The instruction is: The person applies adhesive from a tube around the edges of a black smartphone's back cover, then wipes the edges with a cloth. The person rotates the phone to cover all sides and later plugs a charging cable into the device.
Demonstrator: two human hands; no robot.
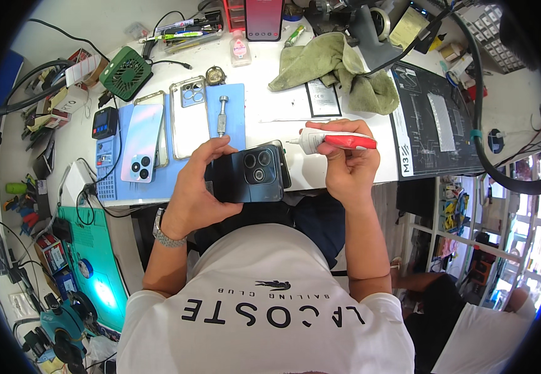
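Note:
My left hand (197, 190) is closed around a dark smartphone (234, 178), its camera side facing up. Along the phone's right side a second thin dark edge shows, slightly apart from the back; whether it is a separate panel, I cannot tell. In my right hand (352, 171) is a red-and-white glue tube (350, 142), pinched between thumb and fingers. Its thin needle tip points left, above and just right of the phone, without touching it. Beyond my left hand a small metal screwdriver (222, 115) lies on the blue mat (236, 100).
A pale iridescent phone (141, 140) and a clear phone case (189, 128) lie on the mat. A green fan (126, 73) stands behind. Further back are a green cloth (320, 62) and a flat battery (323, 100). A black work mat (420, 124) covers the right side. Another person (432, 330) is at lower right.

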